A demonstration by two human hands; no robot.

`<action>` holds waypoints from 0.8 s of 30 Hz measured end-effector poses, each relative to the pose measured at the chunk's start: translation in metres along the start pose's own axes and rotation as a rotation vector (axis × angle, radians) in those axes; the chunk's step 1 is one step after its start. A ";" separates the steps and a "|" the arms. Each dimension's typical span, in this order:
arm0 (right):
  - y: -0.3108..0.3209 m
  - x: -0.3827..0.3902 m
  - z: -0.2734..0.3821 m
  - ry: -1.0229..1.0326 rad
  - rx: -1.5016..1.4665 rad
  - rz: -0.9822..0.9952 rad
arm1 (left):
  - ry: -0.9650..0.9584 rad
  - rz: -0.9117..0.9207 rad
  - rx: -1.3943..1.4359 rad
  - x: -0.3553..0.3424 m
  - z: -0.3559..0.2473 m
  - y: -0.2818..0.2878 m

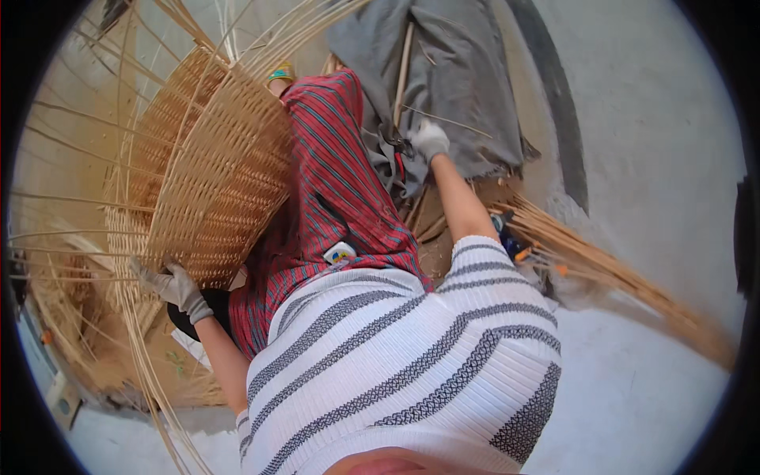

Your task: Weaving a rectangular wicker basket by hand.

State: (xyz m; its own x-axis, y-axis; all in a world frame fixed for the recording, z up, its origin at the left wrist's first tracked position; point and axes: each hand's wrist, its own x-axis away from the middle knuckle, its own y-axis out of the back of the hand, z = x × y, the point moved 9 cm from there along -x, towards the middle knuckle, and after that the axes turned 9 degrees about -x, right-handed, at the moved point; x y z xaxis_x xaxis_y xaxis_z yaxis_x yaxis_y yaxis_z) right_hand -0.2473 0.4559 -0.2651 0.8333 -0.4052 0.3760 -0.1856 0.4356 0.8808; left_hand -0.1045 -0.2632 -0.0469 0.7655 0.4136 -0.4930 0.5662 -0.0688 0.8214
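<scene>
A large woven wicker basket, tan and unfinished, leans on its side at my left, against my lap. Long loose stakes fan out from its edges. My left hand, in a pale work glove, grips the near edge of the weave, with part of its fingers behind the rods. My right hand, also gloved, is closed low over the grey cloth at the right of my legs. What its fingers hold is hidden; a dark and red object lies just beside them. A thin rod crosses the cloth above this hand.
A red striped cloth covers my lap. A bundle of long rods juts out to the right, beside some plastic wrapping. One thicker stick lies along the grey cloth. Stakes and scraps litter the floor at left.
</scene>
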 end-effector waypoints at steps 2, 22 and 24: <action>-0.044 0.009 -0.007 0.037 0.172 0.089 | 0.016 0.037 -0.387 0.006 -0.006 -0.010; 0.186 0.161 0.158 0.810 -0.754 -0.071 | 0.102 0.267 0.487 0.012 -0.123 -0.001; 0.173 0.208 0.211 1.016 -0.372 0.031 | 0.126 0.263 0.538 0.018 -0.116 0.000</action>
State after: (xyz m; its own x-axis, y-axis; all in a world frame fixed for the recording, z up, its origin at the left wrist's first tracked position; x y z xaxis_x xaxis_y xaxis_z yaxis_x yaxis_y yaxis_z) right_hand -0.2157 0.2770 0.0260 0.9046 0.3914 -0.1689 -0.1869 0.7202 0.6681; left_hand -0.1258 -0.1502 -0.0222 0.8770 0.4224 -0.2292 0.4636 -0.6182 0.6347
